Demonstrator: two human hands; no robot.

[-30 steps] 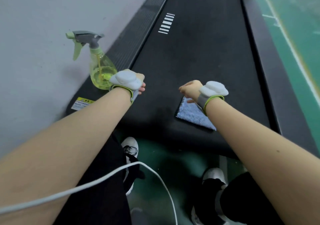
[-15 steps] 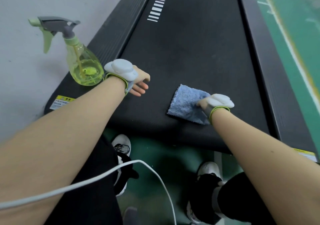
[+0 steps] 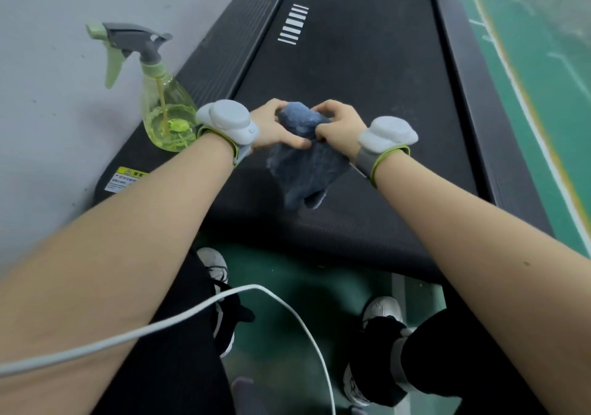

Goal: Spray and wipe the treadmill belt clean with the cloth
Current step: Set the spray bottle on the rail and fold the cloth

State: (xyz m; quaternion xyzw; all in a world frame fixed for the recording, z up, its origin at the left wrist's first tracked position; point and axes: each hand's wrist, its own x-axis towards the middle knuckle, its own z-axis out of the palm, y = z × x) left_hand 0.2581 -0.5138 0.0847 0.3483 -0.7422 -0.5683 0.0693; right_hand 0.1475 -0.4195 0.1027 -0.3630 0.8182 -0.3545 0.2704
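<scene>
A blue cloth point(image 3: 303, 168) hangs bunched above the near end of the black treadmill belt point(image 3: 361, 72). My left hand point(image 3: 271, 126) grips its upper left part and my right hand point(image 3: 335, 126) pinches its upper right part, so both hold it off the belt. The lower half of the cloth droops toward the belt. A clear spray bottle point(image 3: 160, 107) with yellow-green liquid and a grey trigger head stands upright on the treadmill's left side rail point(image 3: 217, 50), just left of my left wrist.
A grey wall point(image 3: 48, 94) runs close along the left. Green floor point(image 3: 527, 46) with a pale line lies right of the treadmill's right rail point(image 3: 473, 94). A white cable point(image 3: 192, 312) loops over my legs; my shoes point(image 3: 214, 264) stand behind the deck's rear edge.
The cloth lay flat on the belt under my right hand. My right hand lifted it and my left hand came across from beside the bottle to take hold of it too.
</scene>
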